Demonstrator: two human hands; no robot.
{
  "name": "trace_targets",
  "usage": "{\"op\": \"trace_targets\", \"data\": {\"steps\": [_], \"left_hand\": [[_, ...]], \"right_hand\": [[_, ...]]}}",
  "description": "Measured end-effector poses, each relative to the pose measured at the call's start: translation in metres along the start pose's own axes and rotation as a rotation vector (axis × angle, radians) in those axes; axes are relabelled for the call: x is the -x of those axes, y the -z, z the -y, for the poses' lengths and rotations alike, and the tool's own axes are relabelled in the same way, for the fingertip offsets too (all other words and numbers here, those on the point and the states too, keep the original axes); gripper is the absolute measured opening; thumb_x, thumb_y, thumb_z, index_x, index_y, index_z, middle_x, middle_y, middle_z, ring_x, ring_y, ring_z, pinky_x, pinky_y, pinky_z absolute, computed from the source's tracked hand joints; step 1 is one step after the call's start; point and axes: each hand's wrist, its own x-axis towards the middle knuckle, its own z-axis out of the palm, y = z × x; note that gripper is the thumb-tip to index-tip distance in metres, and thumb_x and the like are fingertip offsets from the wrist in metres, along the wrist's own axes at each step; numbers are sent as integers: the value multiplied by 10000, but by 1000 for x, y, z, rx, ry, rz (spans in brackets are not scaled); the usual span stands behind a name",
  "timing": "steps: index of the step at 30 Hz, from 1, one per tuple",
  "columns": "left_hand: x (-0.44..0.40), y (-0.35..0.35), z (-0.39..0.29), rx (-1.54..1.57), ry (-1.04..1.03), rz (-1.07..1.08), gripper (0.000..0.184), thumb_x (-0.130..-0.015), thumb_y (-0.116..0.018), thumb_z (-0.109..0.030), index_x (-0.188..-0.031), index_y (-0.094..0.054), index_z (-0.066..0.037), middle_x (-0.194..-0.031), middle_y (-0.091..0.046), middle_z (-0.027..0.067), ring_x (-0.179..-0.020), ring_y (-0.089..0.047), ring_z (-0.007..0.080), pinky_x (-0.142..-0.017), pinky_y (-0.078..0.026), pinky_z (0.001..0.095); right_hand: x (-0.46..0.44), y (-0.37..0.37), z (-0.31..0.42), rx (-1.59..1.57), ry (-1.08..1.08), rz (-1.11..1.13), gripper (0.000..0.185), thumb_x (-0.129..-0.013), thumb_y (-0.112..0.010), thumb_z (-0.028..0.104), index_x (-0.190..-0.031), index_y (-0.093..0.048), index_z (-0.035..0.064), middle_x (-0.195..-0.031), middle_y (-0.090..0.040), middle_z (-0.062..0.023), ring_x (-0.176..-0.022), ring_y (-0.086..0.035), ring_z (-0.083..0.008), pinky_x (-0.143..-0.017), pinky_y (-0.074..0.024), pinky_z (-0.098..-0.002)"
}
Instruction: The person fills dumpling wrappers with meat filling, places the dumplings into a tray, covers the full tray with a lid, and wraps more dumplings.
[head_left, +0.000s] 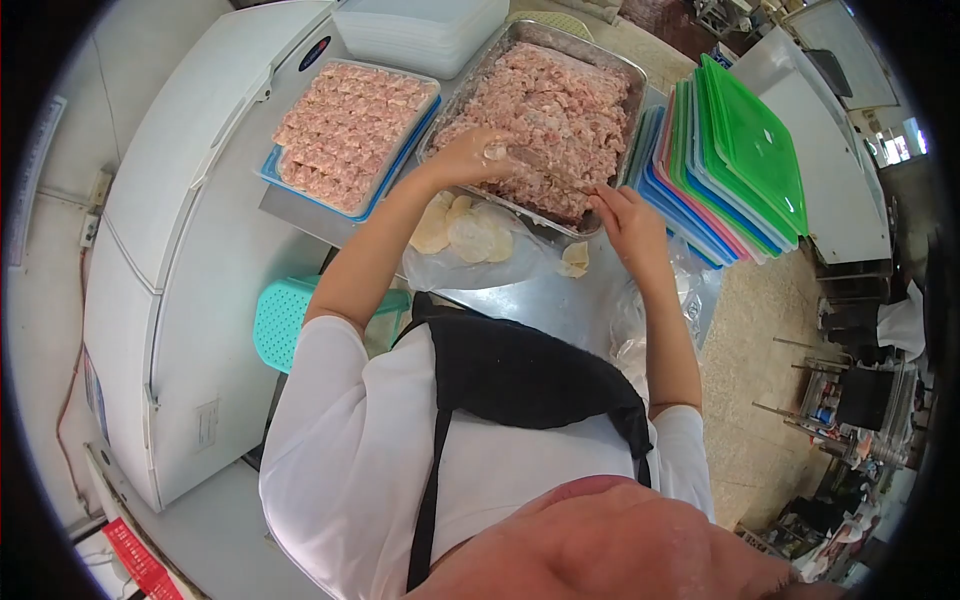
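My left hand (473, 160) is curled over the near left part of a metal tray (640, 95). In it sits a small pale piece that looks like a dumpling wrapper (495, 152). Ground meat filling (560, 95) is heaped in the tray. At the tray's near right corner, my right hand (632, 222) is closed on the end of a thin flat spatula (565, 182), which points left over the meat. Round dumpling wrappers (480, 235) lie on a plastic bag (450, 270) just below the tray. A few more wrappers (575, 258) rest to the right.
A tray of meat dumplings in rows (345, 135) stands on the left, with stacked clear containers (420, 30) behind. Stacked coloured lids (745, 150) rise on the right. A crumpled plastic bag (640, 320) lies near my right forearm. A turquoise basket (285, 320) and white freezer (210, 230) are left.
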Motion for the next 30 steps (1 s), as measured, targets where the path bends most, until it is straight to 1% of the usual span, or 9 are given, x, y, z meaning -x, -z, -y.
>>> {"op": "trace_targets", "data": {"steps": [4, 7, 10, 13, 18, 21, 24, 26, 30], "left_hand": [[0, 4, -8, -6, 154, 131, 553, -734, -730, -433, -1122, -629, -52, -1053, -634, 172, -1035, -582, 313, -919, -442, 394], [-17, -6, 3, -286, 188, 551, 563, -732, -740, -407, -1152, -603, -57, -1109, -619, 169, -1079, -564, 300, -936, -432, 371], [18, 4, 0, 173, 101, 134, 569, -723, -757, -356, -1178, -576, -65, -1115, -610, 139, -1066, -566, 263, -913, -442, 353], [23, 26, -33, 340, -95, 10, 570, -706, -777, -280, -1189, -558, -70, -1112, -604, 113, -1065, -566, 230, -912, -440, 349], [26, 45, -31, 291, -161, 127, 471, -687, -791, -217, -1086, -604, -52, -1057, -622, 87, -1005, -572, 213, -906, -440, 338], [32, 57, -15, 325, -262, 120, 388, -694, -775, -209, -1012, -632, -40, -988, -643, 85, -947, -589, 206, -872, -452, 326], [42, 73, 6, 254, -180, 98, 436, -700, -756, -234, -1064, -616, -41, -1000, -658, 119, -935, -612, 228, -858, -464, 339], [59, 95, 8, 325, -55, 106, 474, -705, -762, -268, -1087, -608, -34, -1025, -652, 130, -960, -603, 239, -878, -453, 349], [70, 116, 39, 250, -153, 77, 468, -708, -795, -241, -1100, -617, -57, -1051, -653, 109, -972, -601, 196, -881, -443, 324]], "right_hand": [[5, -52, -14, 33, 80, -116, 248, -915, -558, 293, -1052, -652, 109, -913, -634, -146, -788, -625, -350, -659, -497, -431], [1, -56, -36, 128, -6, -34, 275, -911, -560, 320, -1058, -653, 107, -879, -638, -158, -795, -628, -354, -657, -496, -438], [13, -30, -41, 142, -115, 43, 294, -917, -566, 287, -1067, -667, 54, -900, -645, -176, -813, -623, -354, -696, -486, -399], [22, -7, -34, -112, -135, -9, 283, -915, -584, 256, -1069, -668, 34, -876, -645, -182, -774, -627, -322, -697, -478, -372], [15, 9, 43, -379, -19, 75, 256, -910, -608, 206, -1069, -661, 13, -845, -636, -161, -725, -613, -255, -678, -464, -325], [2, -16, 62, -279, 168, 7, 262, -899, -605, 244, -1043, -654, 30, -869, -654, -147, -794, -631, -322, -682, -488, -368], [-6, 5, 92, 68, 46, -35, 258, -885, -616, 251, -1041, -658, 49, -797, -626, -132, -753, -622, -321, -628, -483, -387], [-9, -10, 118, 89, 152, -119, 249, -876, -623, 244, -1037, -660, 58, -763, -606, -123, -737, -616, -324, -609, -475, -403], [-27, -20, 150, 189, 148, -106, 237, -869, -632, 228, -1034, -660, 60, -768, -607, -130, -734, -617, -329, -621, -477, -413]]}}
